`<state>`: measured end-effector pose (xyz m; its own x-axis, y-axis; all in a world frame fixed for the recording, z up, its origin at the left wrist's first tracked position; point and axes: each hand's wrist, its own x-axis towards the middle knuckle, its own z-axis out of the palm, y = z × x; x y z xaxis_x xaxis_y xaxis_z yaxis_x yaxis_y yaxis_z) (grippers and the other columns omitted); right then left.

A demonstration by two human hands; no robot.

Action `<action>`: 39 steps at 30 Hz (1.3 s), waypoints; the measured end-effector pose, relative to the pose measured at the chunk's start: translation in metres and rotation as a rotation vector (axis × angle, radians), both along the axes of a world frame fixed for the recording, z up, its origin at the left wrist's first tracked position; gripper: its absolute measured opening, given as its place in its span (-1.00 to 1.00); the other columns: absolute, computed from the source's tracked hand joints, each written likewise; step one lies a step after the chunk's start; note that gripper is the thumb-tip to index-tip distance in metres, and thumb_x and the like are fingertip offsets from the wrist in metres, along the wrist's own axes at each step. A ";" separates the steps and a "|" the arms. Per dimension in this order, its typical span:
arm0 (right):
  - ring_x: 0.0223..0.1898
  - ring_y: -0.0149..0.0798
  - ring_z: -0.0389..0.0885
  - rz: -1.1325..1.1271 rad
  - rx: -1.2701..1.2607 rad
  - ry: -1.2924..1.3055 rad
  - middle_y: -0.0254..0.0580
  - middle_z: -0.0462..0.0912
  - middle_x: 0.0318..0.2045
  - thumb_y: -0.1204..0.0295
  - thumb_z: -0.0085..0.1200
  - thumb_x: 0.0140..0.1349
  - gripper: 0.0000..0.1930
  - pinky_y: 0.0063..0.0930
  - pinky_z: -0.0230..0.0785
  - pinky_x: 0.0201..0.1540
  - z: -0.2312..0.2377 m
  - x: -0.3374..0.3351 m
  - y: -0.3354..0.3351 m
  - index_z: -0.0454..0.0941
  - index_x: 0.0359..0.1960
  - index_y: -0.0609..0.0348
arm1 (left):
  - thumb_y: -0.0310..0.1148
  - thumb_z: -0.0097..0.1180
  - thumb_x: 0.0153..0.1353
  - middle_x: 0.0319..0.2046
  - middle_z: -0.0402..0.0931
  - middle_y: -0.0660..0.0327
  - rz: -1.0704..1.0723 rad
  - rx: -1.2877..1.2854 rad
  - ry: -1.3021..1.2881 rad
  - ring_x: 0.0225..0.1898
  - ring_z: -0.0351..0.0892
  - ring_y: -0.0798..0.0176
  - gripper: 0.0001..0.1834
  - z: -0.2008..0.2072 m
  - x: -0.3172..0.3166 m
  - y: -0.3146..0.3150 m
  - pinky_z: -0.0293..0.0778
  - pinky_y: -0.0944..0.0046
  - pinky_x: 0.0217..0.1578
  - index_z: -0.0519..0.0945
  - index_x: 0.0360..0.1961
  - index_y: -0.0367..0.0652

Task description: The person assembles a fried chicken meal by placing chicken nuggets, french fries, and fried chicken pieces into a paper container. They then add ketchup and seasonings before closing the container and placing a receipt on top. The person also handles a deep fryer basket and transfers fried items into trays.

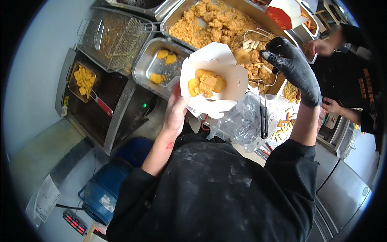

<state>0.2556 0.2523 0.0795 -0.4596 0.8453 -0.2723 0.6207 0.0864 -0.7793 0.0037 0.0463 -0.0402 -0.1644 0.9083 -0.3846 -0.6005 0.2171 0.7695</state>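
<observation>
My bare left hand grips a white takeout box with its flaps spread. Inside lie several golden nuggets and a craggy piece of fried chicken. My right hand, in a black glove dusted with flour, is raised to the right of the box with thumb and fingers apart. Between the glove and the box is a blurred golden piece of fried chicken, seemingly in the air. Below the glove, a wire basket with a black handle holds fried pieces and pale sticks.
A large tray of fried chicken lies ahead. A steel pan with several nuggets stands left of the box, near fryer baskets and a fryer with a red-handled scoop. Clear plastic bags sit close by. A co-worker stands right.
</observation>
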 end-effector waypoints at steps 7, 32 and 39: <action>-0.35 -0.40 0.58 -0.351 0.071 0.312 -0.18 0.68 -0.10 0.19 0.08 0.38 -0.57 -0.57 0.40 -0.33 0.009 0.077 -0.052 0.50 0.11 0.27 | -0.30 -0.05 0.32 0.27 0.34 0.12 -0.109 0.145 -0.060 0.30 0.33 0.18 -0.42 -0.003 0.019 0.074 0.27 0.14 0.29 0.24 0.35 -0.24; -0.15 -0.33 0.63 -0.603 0.007 0.369 -0.16 0.68 -0.09 0.38 0.06 0.40 -0.67 -0.44 0.49 -0.08 -0.077 0.125 -0.158 0.51 0.12 0.29 | -0.46 0.06 0.28 0.00 0.61 0.05 -0.115 0.294 0.550 0.03 0.58 0.25 -0.64 0.033 0.076 0.228 0.47 0.30 0.07 0.56 0.06 -0.44; -0.09 -0.31 0.65 -0.840 -0.131 0.599 -0.13 0.68 -0.09 0.38 0.00 0.41 -0.71 -0.42 0.51 -0.06 -0.191 0.094 -0.102 0.56 0.05 0.29 | -0.55 -0.11 0.31 0.09 0.54 -0.06 -0.039 0.082 0.519 0.05 0.62 0.05 -0.59 0.006 -0.004 0.099 0.52 0.16 0.10 0.44 0.18 -0.41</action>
<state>0.3497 0.1507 -0.1120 0.1736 0.9358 -0.3068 -0.0500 -0.3027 -0.9518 0.0000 0.1448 -0.0340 -0.2798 0.9413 -0.1888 -0.1289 0.1581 0.9790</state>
